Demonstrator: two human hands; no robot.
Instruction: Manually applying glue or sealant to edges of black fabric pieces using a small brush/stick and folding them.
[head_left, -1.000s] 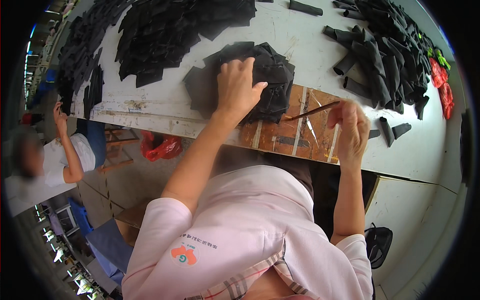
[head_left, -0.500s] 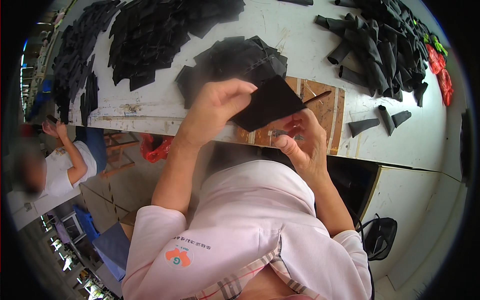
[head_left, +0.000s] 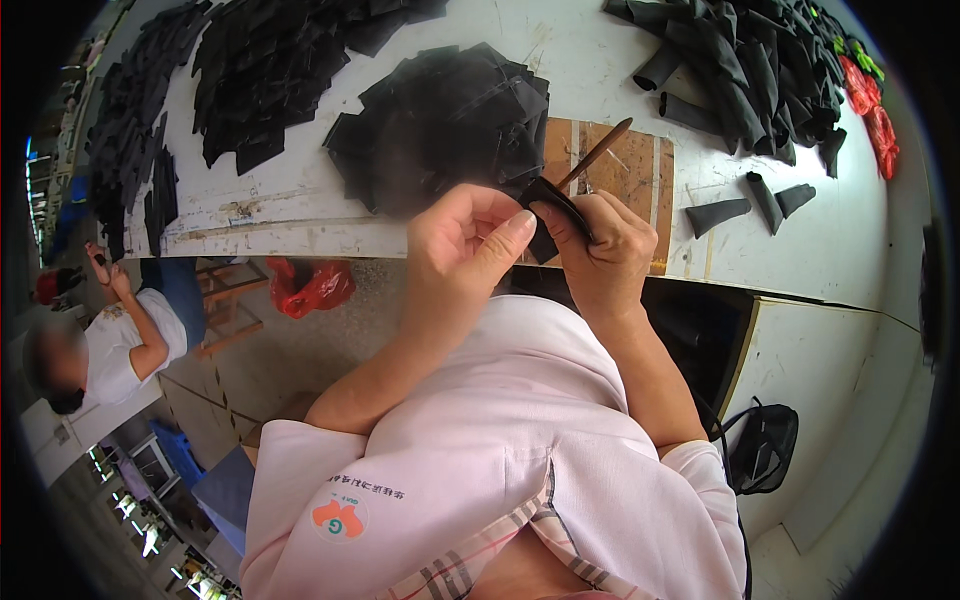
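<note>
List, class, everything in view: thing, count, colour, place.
Fabric piece: one, black, centre
Stick tool: one, brown, centre
Table: one, white, ahead
Flat piles: at least three, black, left to centre
Tube heap: one, black, right
Loose tubes: three, dark grey, below heap
Board: one, brown, table edge
Plastic bags: at least two, red, below table, far right
Strapped bag: one, black, lower right
Wooden frame: one, brown, left
Co-worker: one, white shirt, far left
Left hand: one, bare, at fabric
Right hand: one, bare, on fabric

The left hand (head_left: 463,246) and right hand (head_left: 606,250) partly cover a black fabric piece (head_left: 541,244); a brown stick (head_left: 600,151) has its lower end hidden; dark tubes (head_left: 742,75) run past the top edge, and a co-worker's head (head_left: 58,356) is blurred
</note>
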